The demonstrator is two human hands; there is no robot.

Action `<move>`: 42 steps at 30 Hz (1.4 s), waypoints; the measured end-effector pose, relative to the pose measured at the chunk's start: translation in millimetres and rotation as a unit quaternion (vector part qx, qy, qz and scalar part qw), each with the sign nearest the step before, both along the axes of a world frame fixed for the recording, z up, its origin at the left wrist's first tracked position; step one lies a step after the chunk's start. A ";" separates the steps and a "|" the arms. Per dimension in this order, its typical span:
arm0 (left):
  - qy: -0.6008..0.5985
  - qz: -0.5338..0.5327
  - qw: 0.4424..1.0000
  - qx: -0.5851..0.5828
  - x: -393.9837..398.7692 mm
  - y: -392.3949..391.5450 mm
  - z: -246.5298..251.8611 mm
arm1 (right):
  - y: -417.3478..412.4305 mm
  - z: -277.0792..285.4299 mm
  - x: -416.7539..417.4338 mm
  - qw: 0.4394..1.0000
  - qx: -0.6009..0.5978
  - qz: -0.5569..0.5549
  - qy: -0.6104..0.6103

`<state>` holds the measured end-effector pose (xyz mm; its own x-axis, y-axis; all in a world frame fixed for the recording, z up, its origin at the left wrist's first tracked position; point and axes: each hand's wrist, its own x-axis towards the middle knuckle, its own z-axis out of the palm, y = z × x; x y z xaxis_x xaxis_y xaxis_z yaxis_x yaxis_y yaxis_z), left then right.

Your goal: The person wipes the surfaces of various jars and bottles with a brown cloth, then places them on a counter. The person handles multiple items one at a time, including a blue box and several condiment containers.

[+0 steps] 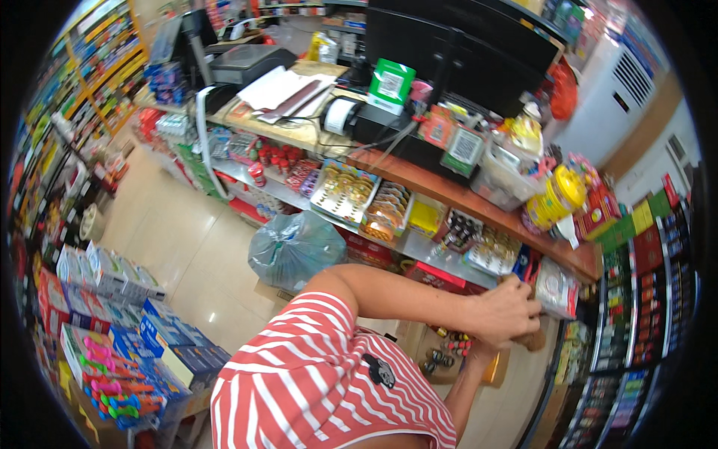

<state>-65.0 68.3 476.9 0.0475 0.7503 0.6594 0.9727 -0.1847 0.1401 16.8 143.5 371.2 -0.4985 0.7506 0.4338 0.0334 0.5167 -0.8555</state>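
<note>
My left hand [505,314] reaches across to the right, its fingers curled around a brown object [530,340] too hidden to name. Part of something brown also shows above the knuckles. Just below, my right hand [483,351] is close to the left one and mostly covered by it, so its grasp cannot be seen. Under the forearms stands an open cardboard box [412,342] with small dark jars [437,359] and red-and-yellow packed items. Beside the hands, a clear-wrapped white package [555,289] lies at the end of the low shelf.
A wooden counter [415,174] holds monitors, payment code stands and a yellow jar [558,193]. Below are shelves of packaged sweets [345,191]. A tied grey-blue plastic bag [297,247] stands by them. Stacked boxes [193,359] fill the lower left; a dark display rack [645,303] borders the right.
</note>
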 end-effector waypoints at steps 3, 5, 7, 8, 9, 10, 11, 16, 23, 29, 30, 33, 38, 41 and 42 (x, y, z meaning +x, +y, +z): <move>0.014 0.082 0.995 -0.049 4.2 2.5 1.5 | -4.1 -7.9 0.3 0.999 0.023 0.029 -0.016; -0.021 0.089 0.987 -0.132 0.8 8.6 2.4 | -9.9 -12.1 -3.0 0.998 0.037 0.044 -0.024; -0.042 0.079 0.974 -0.209 -4.0 9.1 16.4 | -14.8 -11.8 -4.9 0.997 0.043 0.055 -0.031; -0.057 0.078 0.954 -0.282 -6.3 10.7 25.3 | -17.9 -11.8 -4.1 0.997 0.047 0.054 -0.032; -0.063 0.067 0.938 -0.335 -7.8 19.1 34.5 | -15.0 -11.3 0.0 0.997 0.052 0.035 -0.037; -0.070 0.076 0.917 -0.385 -12.7 20.4 42.5 | -18.3 -10.2 -2.7 0.997 0.064 0.028 -0.035; -0.091 0.060 0.912 -0.396 -18.2 22.4 45.6 | -23.9 -9.1 -1.6 0.995 0.095 -0.007 -0.023; -0.038 -0.324 0.911 -0.251 -86.4 58.2 -21.1 | -40.9 12.1 -5.1 0.998 -0.021 0.035 0.045; -0.841 -0.268 0.435 -0.177 -53.5 28.4 -70.0 | -22.4 21.2 3.4 0.980 -0.153 0.025 0.129; -0.903 -0.266 0.319 -0.108 -18.2 11.7 -100.7 | -18.0 25.2 2.1 0.971 -0.168 0.016 0.167; -0.914 -0.260 0.295 -0.103 -14.6 9.5 -101.2 | -18.5 25.8 2.0 0.971 -0.165 0.020 0.169; -0.935 -0.243 0.244 -0.088 -14.7 3.1 -104.0 | -20.9 20.4 1.9 0.975 -0.146 0.015 0.170; -0.955 -0.243 0.161 -0.050 -6.6 6.7 -103.5 | -22.0 17.5 2.4 0.972 -0.164 0.023 0.166; -0.955 -0.228 0.177 -0.068 -0.2 3.0 -97.6 | -15.1 8.3 3.4 0.971 -0.153 0.023 0.182; -0.954 -0.225 0.184 -0.075 0.2 1.0 -98.0 | -12.8 6.9 3.5 0.972 -0.145 0.023 0.185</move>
<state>-64.8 69.4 378.9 -0.0841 0.9699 -0.2286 -0.9820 -0.0416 0.1845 20.3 130.7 378.1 -0.3846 0.8489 0.3626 -0.3210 0.2453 -0.9147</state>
